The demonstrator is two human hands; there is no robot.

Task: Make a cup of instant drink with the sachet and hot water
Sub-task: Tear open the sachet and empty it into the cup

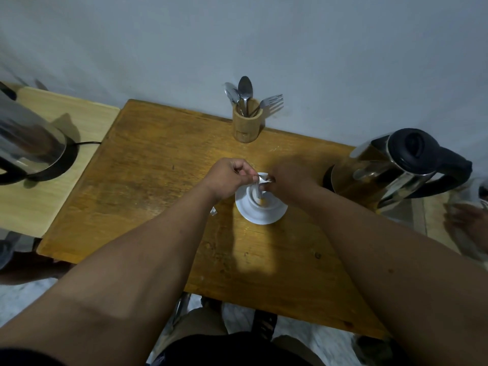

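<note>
Table: a brown wooden table (148, 180) fills the middle. Its top is worn and scratched, and the far edge sits against the wall.
Wall: a plain pale grey wall (290, 43) stands behind the table.
Side table: a lighter wooden top (39, 196) stands just beside the brown table on the left.
Left kettle: a shiny metal kettle (23, 143) sits on a black base on the side table.
Right kettle: a shiny kettle (390, 167) with a black lid and handle stands on the right part of the brown table.
Holder: a wooden cup (247, 122) by the wall holds spoons and a fork.
Cup: a white cup (257, 199) sits on a white saucer (264, 216) near the middle of the table. Some orange shows inside the cup.
Sachet: the small silver sachet (260, 183) hangs over the cup, tipped down into it.
Left hand: the left hand (228, 178) is curled shut, pinching the sachet.
Right hand: the right hand (287, 182) is curled too, pinching the other side of the sachet.
Floor: a pale floor (237, 320) shows under the near table edge.
</note>
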